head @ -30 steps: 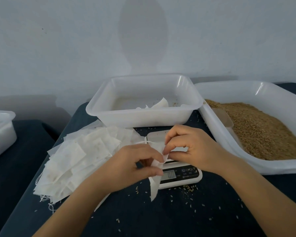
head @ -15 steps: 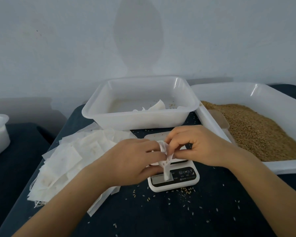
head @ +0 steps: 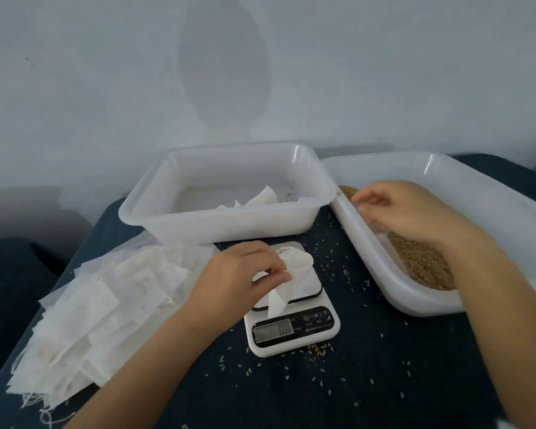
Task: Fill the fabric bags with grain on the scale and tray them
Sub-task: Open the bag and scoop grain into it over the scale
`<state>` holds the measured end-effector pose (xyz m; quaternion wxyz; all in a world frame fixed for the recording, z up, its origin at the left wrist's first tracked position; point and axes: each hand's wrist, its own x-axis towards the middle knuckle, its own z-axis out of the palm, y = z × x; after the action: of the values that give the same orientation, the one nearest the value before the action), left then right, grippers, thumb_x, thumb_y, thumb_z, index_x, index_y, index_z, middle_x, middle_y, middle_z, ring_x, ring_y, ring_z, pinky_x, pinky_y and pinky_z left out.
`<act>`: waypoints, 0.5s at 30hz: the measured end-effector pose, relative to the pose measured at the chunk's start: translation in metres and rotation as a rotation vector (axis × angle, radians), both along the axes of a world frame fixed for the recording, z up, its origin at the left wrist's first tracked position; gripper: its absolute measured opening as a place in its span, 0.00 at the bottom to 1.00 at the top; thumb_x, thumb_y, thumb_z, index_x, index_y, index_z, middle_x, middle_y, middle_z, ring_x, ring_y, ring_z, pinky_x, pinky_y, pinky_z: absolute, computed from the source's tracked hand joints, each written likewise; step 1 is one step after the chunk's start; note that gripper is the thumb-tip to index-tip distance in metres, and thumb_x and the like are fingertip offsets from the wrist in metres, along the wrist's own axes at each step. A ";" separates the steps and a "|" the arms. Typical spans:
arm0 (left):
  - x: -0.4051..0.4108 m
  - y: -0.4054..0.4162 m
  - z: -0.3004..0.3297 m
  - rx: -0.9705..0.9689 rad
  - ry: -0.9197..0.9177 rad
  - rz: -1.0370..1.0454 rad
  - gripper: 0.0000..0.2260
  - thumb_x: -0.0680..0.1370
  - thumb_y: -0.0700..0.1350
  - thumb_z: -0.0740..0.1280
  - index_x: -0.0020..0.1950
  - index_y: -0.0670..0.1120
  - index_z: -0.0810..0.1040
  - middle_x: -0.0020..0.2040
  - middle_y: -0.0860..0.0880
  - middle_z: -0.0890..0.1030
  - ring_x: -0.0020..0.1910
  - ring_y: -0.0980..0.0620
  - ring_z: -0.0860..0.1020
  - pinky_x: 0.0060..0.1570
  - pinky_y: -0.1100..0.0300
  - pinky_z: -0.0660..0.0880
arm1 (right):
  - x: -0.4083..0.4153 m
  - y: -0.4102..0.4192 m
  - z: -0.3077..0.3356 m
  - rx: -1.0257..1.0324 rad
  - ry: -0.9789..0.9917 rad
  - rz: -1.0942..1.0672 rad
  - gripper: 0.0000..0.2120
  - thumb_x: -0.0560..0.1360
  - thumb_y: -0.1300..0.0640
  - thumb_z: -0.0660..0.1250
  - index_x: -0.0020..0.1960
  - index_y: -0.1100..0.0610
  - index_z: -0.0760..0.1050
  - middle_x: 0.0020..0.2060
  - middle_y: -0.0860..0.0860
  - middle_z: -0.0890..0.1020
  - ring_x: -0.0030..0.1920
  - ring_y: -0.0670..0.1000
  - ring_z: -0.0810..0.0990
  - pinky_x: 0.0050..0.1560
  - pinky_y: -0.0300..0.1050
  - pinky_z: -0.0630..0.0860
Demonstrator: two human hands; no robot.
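Fingers [head: 273,267] and thumb of the left hand [head: 239,274] curl in and pinch a small white fabric bag [head: 291,274] by its edge, holding it over the platform of the scale [head: 291,323]. That forearm reaches in from below and to the left of the scale, the wrist angled toward it. The bag is thin, soft and crumpled, its mouth turned away from the person and its lower end drooping onto the scale's platform.

The right hand [head: 406,212] reaches out to the right of the scale, over the near wall of a wide, shallow white plastic tub [head: 369,258]. Its fingers are loosely bent above the brown grain [head: 421,261] heaped inside; motion blur hides whether they hold anything, so I cannot tell.

The scale is a small white rectangle with a flat platform, a grey display and a dark button strip on the near side. Behind it stands a deeper tray [head: 223,224] of milky translucent plastic with rounded corners, holding a few white bags. Left of the scale lies a loose, overlapping pile of flat square empty bags [head: 106,311] with frayed threads. Everything rests on a dark blue cloth [head: 384,382] sprinkled with stray grains around the scale.
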<state>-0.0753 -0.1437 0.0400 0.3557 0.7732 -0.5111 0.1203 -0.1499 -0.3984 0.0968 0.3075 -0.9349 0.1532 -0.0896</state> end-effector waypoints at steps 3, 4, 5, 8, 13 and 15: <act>-0.002 -0.013 -0.001 0.015 -0.004 -0.007 0.06 0.73 0.46 0.71 0.39 0.46 0.81 0.38 0.54 0.79 0.39 0.58 0.76 0.39 0.68 0.70 | 0.020 -0.026 -0.005 -0.297 0.450 -0.196 0.10 0.77 0.59 0.61 0.52 0.63 0.79 0.46 0.58 0.81 0.43 0.55 0.80 0.43 0.48 0.79; -0.003 -0.018 -0.002 0.017 -0.006 -0.012 0.05 0.73 0.45 0.71 0.39 0.46 0.81 0.38 0.54 0.79 0.39 0.58 0.75 0.39 0.70 0.69 | 0.023 -0.025 -0.009 -0.339 0.578 -0.195 0.10 0.76 0.60 0.62 0.52 0.66 0.77 0.41 0.56 0.79 0.39 0.53 0.78 0.37 0.45 0.76; -0.004 -0.023 -0.003 0.018 -0.010 -0.016 0.04 0.73 0.45 0.71 0.39 0.46 0.81 0.38 0.54 0.79 0.39 0.59 0.75 0.39 0.71 0.68 | 0.026 -0.024 -0.012 -0.357 0.656 -0.196 0.09 0.76 0.60 0.62 0.51 0.65 0.75 0.38 0.54 0.76 0.36 0.51 0.76 0.32 0.42 0.72; -0.008 -0.035 -0.006 0.021 -0.023 -0.042 0.05 0.73 0.46 0.71 0.39 0.47 0.80 0.37 0.56 0.78 0.38 0.60 0.74 0.38 0.73 0.67 | 0.035 -0.029 -0.022 -0.333 0.679 -0.241 0.15 0.76 0.60 0.63 0.60 0.64 0.74 0.38 0.54 0.75 0.37 0.52 0.75 0.35 0.43 0.74; -0.010 -0.042 -0.009 0.022 -0.001 -0.053 0.04 0.73 0.46 0.71 0.39 0.48 0.80 0.37 0.57 0.77 0.37 0.60 0.74 0.36 0.72 0.67 | 0.036 -0.032 -0.033 -0.234 0.795 -0.250 0.26 0.76 0.61 0.64 0.72 0.63 0.63 0.53 0.57 0.77 0.49 0.55 0.78 0.53 0.47 0.78; -0.009 -0.041 -0.010 0.023 0.010 -0.053 0.04 0.73 0.45 0.71 0.39 0.47 0.80 0.37 0.56 0.78 0.37 0.59 0.74 0.37 0.74 0.66 | 0.036 -0.032 -0.031 -0.224 0.759 -0.259 0.24 0.77 0.61 0.62 0.72 0.64 0.64 0.57 0.59 0.77 0.52 0.58 0.79 0.53 0.50 0.78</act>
<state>-0.0847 -0.1849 0.0303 0.3525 0.7639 -0.5310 0.1008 -0.1138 -0.4306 0.0662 0.1119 -0.9021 0.3614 0.2075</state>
